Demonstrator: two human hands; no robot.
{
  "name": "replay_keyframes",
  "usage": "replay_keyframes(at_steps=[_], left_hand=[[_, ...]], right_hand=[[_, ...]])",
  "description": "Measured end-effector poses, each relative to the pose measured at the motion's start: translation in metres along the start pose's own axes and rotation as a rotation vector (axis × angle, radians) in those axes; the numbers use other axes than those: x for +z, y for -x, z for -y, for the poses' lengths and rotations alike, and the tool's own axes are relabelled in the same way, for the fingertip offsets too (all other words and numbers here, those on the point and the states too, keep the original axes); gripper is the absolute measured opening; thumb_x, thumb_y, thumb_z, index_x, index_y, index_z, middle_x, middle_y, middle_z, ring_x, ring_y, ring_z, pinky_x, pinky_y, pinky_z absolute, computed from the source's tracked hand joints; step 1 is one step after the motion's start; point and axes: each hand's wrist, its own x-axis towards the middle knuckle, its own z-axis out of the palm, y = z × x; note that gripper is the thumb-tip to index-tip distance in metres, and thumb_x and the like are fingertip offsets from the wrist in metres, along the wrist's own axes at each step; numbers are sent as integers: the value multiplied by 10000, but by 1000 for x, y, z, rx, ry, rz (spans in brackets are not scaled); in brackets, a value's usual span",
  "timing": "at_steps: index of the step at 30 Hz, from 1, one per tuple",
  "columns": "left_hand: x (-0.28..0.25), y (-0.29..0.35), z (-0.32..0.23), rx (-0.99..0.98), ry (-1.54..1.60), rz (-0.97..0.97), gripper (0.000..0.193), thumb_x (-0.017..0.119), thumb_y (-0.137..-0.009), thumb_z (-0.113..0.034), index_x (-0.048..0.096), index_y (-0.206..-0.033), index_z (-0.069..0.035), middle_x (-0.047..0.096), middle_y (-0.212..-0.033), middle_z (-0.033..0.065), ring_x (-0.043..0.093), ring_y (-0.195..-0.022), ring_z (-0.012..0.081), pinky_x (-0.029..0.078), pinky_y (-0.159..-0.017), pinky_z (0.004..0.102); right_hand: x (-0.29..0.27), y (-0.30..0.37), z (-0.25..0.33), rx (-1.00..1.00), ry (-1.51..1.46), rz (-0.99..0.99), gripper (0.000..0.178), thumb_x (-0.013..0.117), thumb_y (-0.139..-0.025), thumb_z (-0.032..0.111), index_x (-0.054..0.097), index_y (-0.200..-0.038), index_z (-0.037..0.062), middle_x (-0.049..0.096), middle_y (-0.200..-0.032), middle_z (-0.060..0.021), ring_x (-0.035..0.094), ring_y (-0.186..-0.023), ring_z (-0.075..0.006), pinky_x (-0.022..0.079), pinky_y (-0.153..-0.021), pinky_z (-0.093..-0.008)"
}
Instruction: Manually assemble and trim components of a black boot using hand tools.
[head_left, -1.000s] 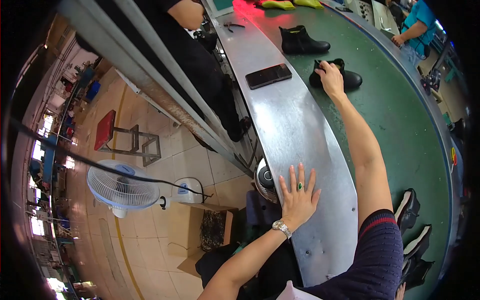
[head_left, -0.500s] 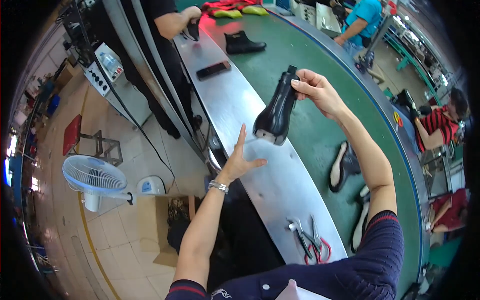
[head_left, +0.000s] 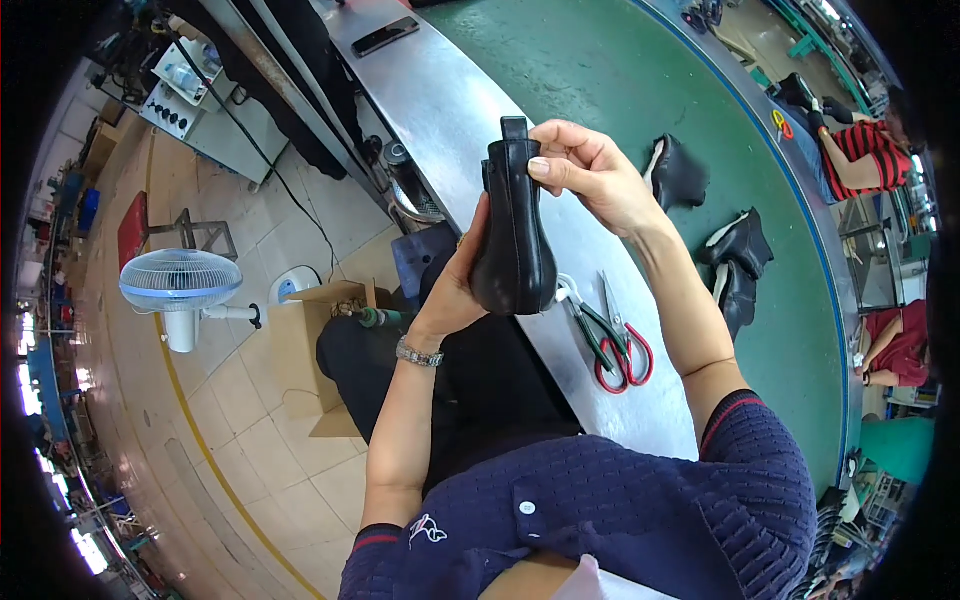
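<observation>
A black leather ankle boot [head_left: 517, 235] hangs in front of me, its pull tab up and its rounded end down. My right hand [head_left: 595, 185] pinches the top edge beside the tab between thumb and fingers. Against the boot's lower left side lies my left hand [head_left: 455, 292], curled round it, with its fingers partly hidden behind the leather. Red-handled scissors [head_left: 632, 373] and a dark-green-handled hand tool [head_left: 592, 328] lie together on the metal ledge [head_left: 665, 405], just to the right of the boot.
Several black boots, such as one with a pale sole [head_left: 682, 177], lie on the green conveyor belt [head_left: 790, 330]. A phone [head_left: 385, 37] rests on the ledge's far end. Leftward stand a fan [head_left: 180, 283], an open cardboard box [head_left: 305, 345] and a red-seated stool [head_left: 133, 228]. Co-workers sit at far right.
The boot has come nearer to me and turned more upright. My left hand, open and apart before, now holds its side. The view has shifted down toward my body.
</observation>
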Motion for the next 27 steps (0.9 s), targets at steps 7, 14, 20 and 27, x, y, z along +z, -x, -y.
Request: replay_keyframes(at_steps=[7,14,20,27], left_hand=[[14,-1,15,-37,112,10,1186,795,-702,61,19,-1554,-219,221,-1566,1,343,-1352,121,345,-1090,293],[-3,-13,-17,-72,141,282,1534,947,-512,-125,-217,-1505,-227,146,-1577,159,300,-1399,258,233,-1151,369],[22,-50,-47,-295,239,-127,667,757,-832,-374,425,-1330,-79,562,-1168,78,562,-1047,142,472,-887,275],[44,-55,-46,-188,166,-300,452,772,-823,-255,490,-1113,-52,596,-942,24,571,-843,75,489,-738,225]], right_hand=[[10,26,-11,-6,108,-195,465,699,-887,195,553,-1297,30,675,-924,10,574,-796,-61,455,-786,-235],[15,66,-3,190,326,-170,893,821,-749,323,365,-1458,30,475,-1369,-165,564,-1051,-214,509,-867,-352],[24,65,7,264,446,-92,906,797,-776,339,315,-1480,35,453,-1417,-185,569,-1134,-269,527,-866,-371],[14,66,23,366,333,26,920,795,-776,368,310,-1464,-5,507,-1367,-233,535,-1227,-371,496,-951,-424]])
